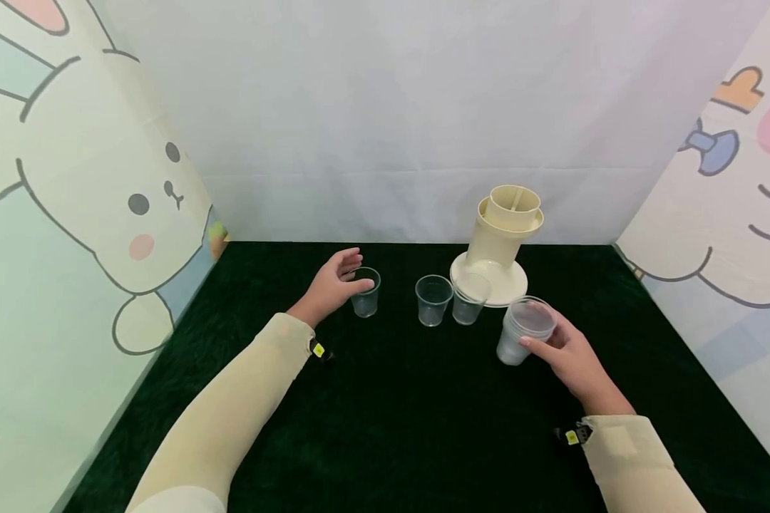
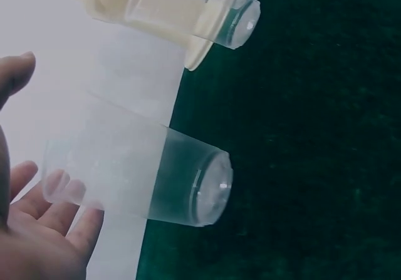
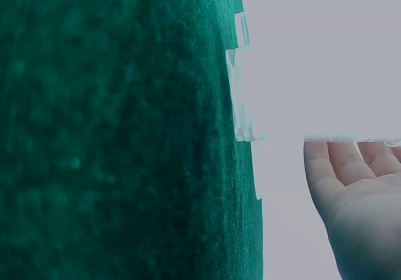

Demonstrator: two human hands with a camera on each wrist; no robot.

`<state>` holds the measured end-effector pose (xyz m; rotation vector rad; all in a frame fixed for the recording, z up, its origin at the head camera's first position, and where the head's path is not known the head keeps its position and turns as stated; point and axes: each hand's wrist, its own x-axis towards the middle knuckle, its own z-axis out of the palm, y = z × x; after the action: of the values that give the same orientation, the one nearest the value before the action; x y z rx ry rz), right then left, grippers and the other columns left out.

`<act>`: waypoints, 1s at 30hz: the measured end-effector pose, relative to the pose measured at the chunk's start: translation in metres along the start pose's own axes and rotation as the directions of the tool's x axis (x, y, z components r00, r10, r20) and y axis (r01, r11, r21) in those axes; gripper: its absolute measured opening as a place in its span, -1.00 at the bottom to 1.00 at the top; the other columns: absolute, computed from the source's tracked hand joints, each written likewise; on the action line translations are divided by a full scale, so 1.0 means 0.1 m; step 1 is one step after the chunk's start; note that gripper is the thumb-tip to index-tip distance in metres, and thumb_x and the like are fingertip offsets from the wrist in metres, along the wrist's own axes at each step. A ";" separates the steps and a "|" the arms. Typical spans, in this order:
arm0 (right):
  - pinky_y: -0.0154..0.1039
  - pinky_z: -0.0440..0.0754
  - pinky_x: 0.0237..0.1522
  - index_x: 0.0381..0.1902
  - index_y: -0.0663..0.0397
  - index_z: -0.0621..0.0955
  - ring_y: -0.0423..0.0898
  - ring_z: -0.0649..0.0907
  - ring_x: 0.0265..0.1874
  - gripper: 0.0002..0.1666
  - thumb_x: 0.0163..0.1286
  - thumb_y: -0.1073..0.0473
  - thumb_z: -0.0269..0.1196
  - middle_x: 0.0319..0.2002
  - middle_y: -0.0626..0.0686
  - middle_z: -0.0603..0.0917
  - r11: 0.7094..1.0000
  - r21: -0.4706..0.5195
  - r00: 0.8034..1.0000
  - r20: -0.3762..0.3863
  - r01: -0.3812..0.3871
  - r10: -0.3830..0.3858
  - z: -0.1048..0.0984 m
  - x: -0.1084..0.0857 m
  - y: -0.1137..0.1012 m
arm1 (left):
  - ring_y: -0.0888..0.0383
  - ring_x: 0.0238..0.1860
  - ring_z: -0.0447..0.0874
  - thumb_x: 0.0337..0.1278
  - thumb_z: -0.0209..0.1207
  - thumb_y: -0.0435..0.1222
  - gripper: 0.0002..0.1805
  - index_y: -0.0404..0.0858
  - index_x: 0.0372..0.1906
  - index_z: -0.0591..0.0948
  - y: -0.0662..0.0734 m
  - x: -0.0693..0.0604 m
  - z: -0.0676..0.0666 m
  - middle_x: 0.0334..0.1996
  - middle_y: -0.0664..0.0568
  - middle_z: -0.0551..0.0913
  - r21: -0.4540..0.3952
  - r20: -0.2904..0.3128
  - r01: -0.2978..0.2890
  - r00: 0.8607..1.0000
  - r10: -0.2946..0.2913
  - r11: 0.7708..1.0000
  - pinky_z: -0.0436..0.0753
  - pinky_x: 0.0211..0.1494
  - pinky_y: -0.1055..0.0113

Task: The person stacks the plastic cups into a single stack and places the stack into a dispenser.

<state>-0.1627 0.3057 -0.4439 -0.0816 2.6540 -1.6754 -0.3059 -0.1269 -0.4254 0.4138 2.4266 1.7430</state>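
In the head view my left hand (image 1: 336,283) is around a clear plastic cup (image 1: 364,305) standing on the dark green cloth. The left wrist view shows its fingers (image 2: 57,216) spread along the far side of that cup (image 2: 188,180), with the thumb held away from it. My right hand (image 1: 567,353) holds a stack of clear plastic cups (image 1: 513,345), thumb in front and fingers behind, tilted. The right wrist view is overexposed, so the stack shows faintly there, beside the right hand's fingers (image 3: 351,164). Two more clear cups, a left one (image 1: 431,306) and a right one (image 1: 465,310), stand between the hands.
A cream plastic stand (image 1: 490,246) with a round base and a tube-like top is at the back, behind the right-hand cup. The dark green cloth (image 1: 385,427) covers the table. A white curtain (image 1: 385,107) hangs behind, with cartoon-printed panels on both sides.
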 end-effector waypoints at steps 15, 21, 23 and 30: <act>-0.45 0.53 0.05 0.61 -0.09 0.21 0.05 0.45 0.28 -0.14 0.51 -0.10 0.30 0.42 0.14 0.38 1.000 0.020 1.000 0.003 0.008 -0.008 0.01 0.01 0.02 | 0.04 0.46 0.34 0.24 0.43 -0.14 -0.13 -0.03 0.57 0.25 -0.11 0.00 0.08 0.49 0.03 0.35 0.003 0.035 0.057 0.998 -0.057 0.998 0.37 0.48 0.02; -0.45 0.53 0.05 0.62 -0.10 0.20 0.07 0.44 0.29 -0.13 0.51 -0.11 0.30 0.42 0.14 0.37 1.000 0.012 1.000 0.000 -0.003 0.003 0.00 0.00 0.00 | 0.03 0.44 0.37 0.26 0.42 -0.14 -0.16 -0.06 0.56 0.26 -0.13 -0.01 0.09 0.45 0.02 0.39 -0.013 0.037 0.068 0.997 -0.067 0.998 0.40 0.45 -0.05; -0.45 0.53 0.05 0.62 -0.11 0.20 0.08 0.44 0.30 -0.13 0.51 -0.12 0.30 0.43 0.14 0.37 1.000 0.013 1.000 0.002 -0.007 0.007 0.00 -0.01 0.00 | 0.03 0.44 0.37 0.26 0.42 -0.13 -0.14 -0.08 0.56 0.26 -0.15 0.00 0.09 0.45 0.01 0.39 -0.014 0.037 0.074 0.997 -0.073 0.997 0.40 0.45 -0.06; -0.38 0.52 0.09 0.63 -0.17 0.18 0.10 0.42 0.33 -0.11 0.51 -0.14 0.29 0.45 0.13 0.35 1.000 0.010 1.000 0.008 -0.021 0.021 -0.01 -0.01 0.00 | 0.03 0.41 0.40 0.18 0.46 -0.08 -0.10 -0.13 0.54 0.27 -0.19 0.00 0.10 0.41 0.01 0.43 -0.017 0.027 0.087 0.996 -0.086 0.996 0.42 0.44 -0.07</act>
<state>-0.1617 0.3067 -0.4434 -0.0600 2.6308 -1.6783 -0.3065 -0.1239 -0.4466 0.3221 2.3724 1.7117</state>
